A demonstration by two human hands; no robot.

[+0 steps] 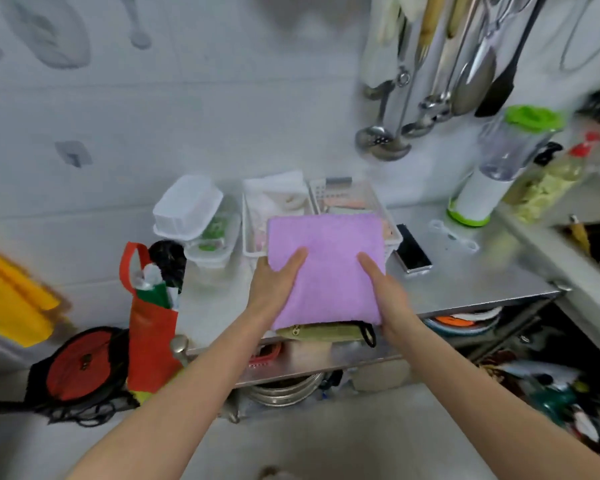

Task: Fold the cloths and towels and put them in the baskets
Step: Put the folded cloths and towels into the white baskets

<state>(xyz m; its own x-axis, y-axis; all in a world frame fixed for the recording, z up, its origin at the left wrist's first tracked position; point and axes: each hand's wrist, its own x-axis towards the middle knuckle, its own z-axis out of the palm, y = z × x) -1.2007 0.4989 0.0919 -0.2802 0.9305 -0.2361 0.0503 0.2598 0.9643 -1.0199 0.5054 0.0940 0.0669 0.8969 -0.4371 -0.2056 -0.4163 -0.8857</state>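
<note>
A steel worktop [482, 271] carries two white slatted plastic baskets [390, 233] at twelve o'clock, a black phone [413, 252] beside them, a green-capped blender [492, 178] at two o'clock, stacked clear lidded boxes [191, 216] at ten.

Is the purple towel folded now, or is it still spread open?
Folded. The purple towel is a compact thick square, held at its sides by the left hand and right hand near the white baskets.

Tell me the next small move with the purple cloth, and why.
Probably carry the purple cloth forward and lower it into the white basket behind it. The cloth already looks folded into a neat square, the left hand and right hand grip its sides, and its far edge overlaps that basket.
</note>
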